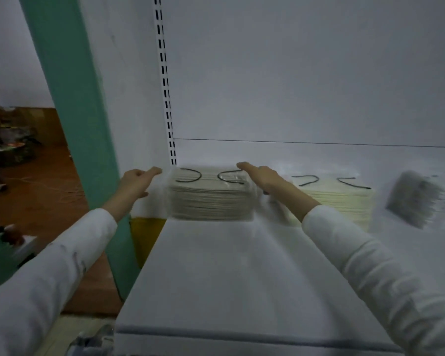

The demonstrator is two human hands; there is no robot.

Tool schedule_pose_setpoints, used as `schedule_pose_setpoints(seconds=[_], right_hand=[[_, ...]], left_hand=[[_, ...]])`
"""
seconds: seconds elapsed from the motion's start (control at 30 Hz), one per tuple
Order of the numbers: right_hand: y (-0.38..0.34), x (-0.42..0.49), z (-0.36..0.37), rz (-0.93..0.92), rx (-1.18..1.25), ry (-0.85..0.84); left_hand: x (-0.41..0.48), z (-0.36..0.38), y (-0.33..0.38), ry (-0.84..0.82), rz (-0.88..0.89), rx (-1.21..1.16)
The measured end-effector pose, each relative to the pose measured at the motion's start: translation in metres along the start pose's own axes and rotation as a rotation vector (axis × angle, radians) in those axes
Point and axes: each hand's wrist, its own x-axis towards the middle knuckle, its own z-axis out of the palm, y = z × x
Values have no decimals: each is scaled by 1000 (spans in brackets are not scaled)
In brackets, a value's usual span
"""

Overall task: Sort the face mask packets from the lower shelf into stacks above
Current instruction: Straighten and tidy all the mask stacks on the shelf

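A stack of pale face mask packets point(211, 201) with black ear loops sits at the back left of the white upper shelf point(216, 273). My left hand point(136, 182) hovers just left of the stack with straight fingers. My right hand point(262, 176) lies flat along the stack's right top edge, fingers extended. A second pale stack point(344, 199) stands to the right, partly hidden by my right forearm. A grey packet point(414, 201) lies tilted and blurred at the far right.
The shelf's white back panel and a slotted upright point(166, 98) stand behind the stacks. A teal post point(72, 111) borders the left side. Clutter point(8, 147) lies on the brown floor beyond it.
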Motion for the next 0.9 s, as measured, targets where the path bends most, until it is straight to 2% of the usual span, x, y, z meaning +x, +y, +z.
schedule_pose_setpoints(seconds=[0.07, 0.13, 0.2, 0.37, 0.5, 0.63, 0.8, 0.9], right_hand=[[3, 9, 7, 99, 101, -71], [9, 17, 16, 175, 141, -117], [15, 23, 21, 257, 200, -138], [18, 28, 22, 400, 477, -190], [17, 30, 31, 369, 557, -186], [17, 23, 45, 384, 631, -186], [14, 10, 58, 262, 763, -156], [16, 5, 65, 152, 821, -163]], left_hand=[[12, 8, -4, -148, -192, -102], [18, 15, -11, -315, -291, -117], [25, 25, -16, -412, -329, -137], [36, 40, -16, -536, -390, -248], [27, 40, -9, -542, -419, -258], [24, 40, -11, -544, -460, -383], [9, 39, -11, -514, -375, -461], [3, 35, -18, -438, -275, -485]])
